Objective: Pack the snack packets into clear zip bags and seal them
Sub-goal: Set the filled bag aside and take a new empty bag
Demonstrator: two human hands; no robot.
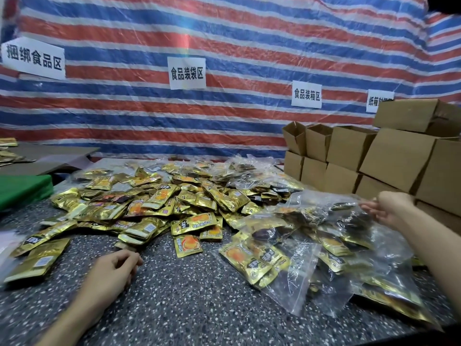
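Observation:
A big heap of gold snack packets point(159, 203) covers the middle of the speckled table point(189, 305). One loose packet point(187, 245) lies in front of the heap. On the right, several filled clear zip bags point(287, 268) lie stacked, with gold packets showing through them. My right hand point(389, 208) is over that stack and pinches the raised top edge of the uppermost clear zip bag point(324, 208). My left hand point(114, 268) rests on the table near the front of the heap, fingers loosely curled, holding nothing.
Brown cardboard boxes point(389, 156) are stacked at the back right, right behind the filled bags. A green board point(22, 188) lies at the left edge. A striped tarpaulin wall with white paper signs point(187, 73) closes off the back.

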